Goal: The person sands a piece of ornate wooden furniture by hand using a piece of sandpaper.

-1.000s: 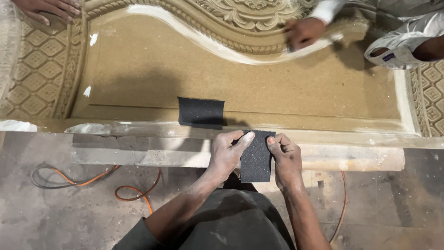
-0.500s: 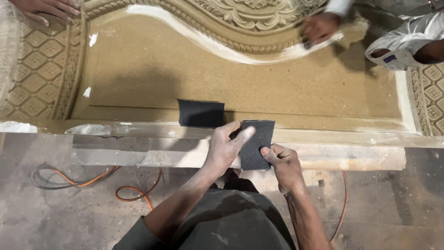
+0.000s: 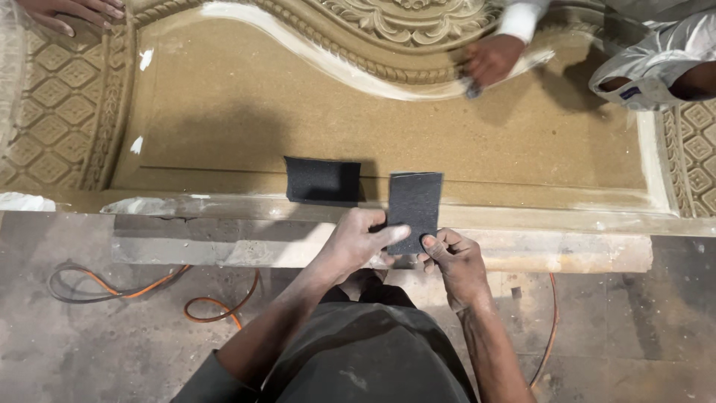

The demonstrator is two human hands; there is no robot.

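Both of my hands hold one dark grey sheet of sandpaper [image 3: 415, 203] upright over the near edge of a carved tan wooden panel [image 3: 418, 142]. My left hand [image 3: 356, 242] pinches its lower left edge with the thumb across the sheet. My right hand [image 3: 453, 261] grips the bottom edge from below. A second dark sandpaper piece [image 3: 321, 180], slightly curled, lies on the flat field of the panel just left of the held sheet.
Another person's hand [image 3: 490, 61] in a white sleeve rubs the carved moulding at the top right. A different hand [image 3: 71, 13] rests at the top left. An orange and grey cable [image 3: 142, 287] loops on the concrete floor. A pale timber rail [image 3: 567, 254] runs along the panel's near side.
The sandpaper sheet has risen from the rail up over the panel's edge. My right hand slid from its side to its bottom edge. The other person's hand shifted along the moulding.
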